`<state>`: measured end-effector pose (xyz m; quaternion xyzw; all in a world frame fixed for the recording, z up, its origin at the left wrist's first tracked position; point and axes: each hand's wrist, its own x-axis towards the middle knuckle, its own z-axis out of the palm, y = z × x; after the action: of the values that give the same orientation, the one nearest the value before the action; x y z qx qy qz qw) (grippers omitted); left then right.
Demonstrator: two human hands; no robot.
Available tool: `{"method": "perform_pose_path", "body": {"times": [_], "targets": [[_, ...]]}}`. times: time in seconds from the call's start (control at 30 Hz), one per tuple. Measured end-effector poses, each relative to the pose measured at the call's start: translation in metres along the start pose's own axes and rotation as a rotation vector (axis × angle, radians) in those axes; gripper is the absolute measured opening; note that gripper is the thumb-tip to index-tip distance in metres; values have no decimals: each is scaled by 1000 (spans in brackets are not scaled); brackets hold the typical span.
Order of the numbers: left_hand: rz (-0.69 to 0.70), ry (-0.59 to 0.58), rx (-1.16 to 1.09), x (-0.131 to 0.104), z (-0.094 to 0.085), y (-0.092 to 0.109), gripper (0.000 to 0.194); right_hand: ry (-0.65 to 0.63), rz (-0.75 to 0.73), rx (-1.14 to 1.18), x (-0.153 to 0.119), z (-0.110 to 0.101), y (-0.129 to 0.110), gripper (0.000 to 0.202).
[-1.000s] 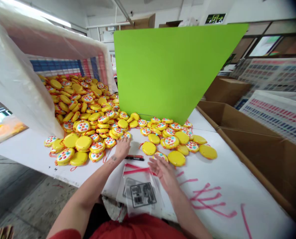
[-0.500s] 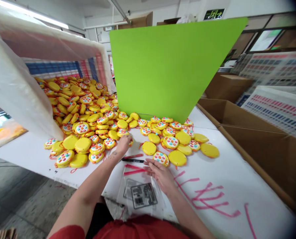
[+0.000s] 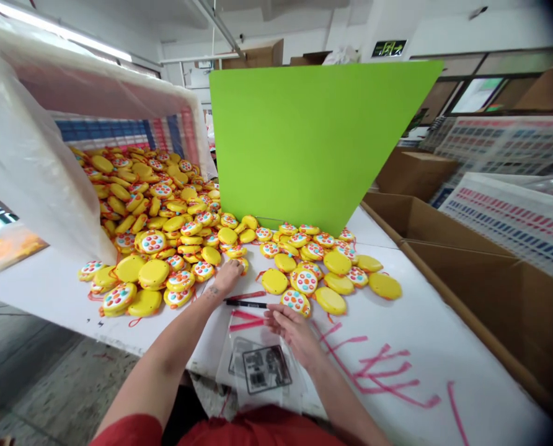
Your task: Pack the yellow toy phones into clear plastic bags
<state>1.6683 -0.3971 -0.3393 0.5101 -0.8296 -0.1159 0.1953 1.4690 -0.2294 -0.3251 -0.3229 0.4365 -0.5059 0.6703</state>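
My left hand is closed with curled fingers at the front of the pile, on a yellow round toy whose edge shows beyond the fingers. My right hand hovers palm inward, its fingers loosely bent and apart, with nothing seen in it. Its fingertips are by the end of a black pen on the table. Below that hand lie clear printed plastic bags with red strips at their tops. A yellow toy with coloured dots lies just beyond my right fingers.
Many yellow toys spill from a plastic-lined bin at left. A green board stands behind more toys. Red tape strips lie on the white table. Open cardboard boxes stand at right.
My left hand has drawn slightly back toward me beside the toy. A dotted toy in the right group now sits differently. My right hand has barely moved; the view has tilted up slightly.
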Motion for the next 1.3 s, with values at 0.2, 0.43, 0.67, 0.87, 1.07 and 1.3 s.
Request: {"method": "perform_pose_path", "body": {"times": [0.2,0.43,0.67,0.87,1.07,1.3], "targets": [[-58,-10,-157,-1,-8,-6,16,-12,-20,-2,8,2,-4,40],[-259,135,-372,0,-21,-10,26,-36,-7,41,26,7,3,38],[-165,239,-596,-34,-31,61,31,-55,19,269,46,24,-8,38],[-127,356,-688,-92,-19,103,40,-14,-72,319,43,26,-6,41],[-279,110,-1162,-110,-8,92,101,-23,-66,201,24,27,6,51],[-296,73,-1241,-116,-6,98,98,-52,-39,125,19,27,12,62]]}}
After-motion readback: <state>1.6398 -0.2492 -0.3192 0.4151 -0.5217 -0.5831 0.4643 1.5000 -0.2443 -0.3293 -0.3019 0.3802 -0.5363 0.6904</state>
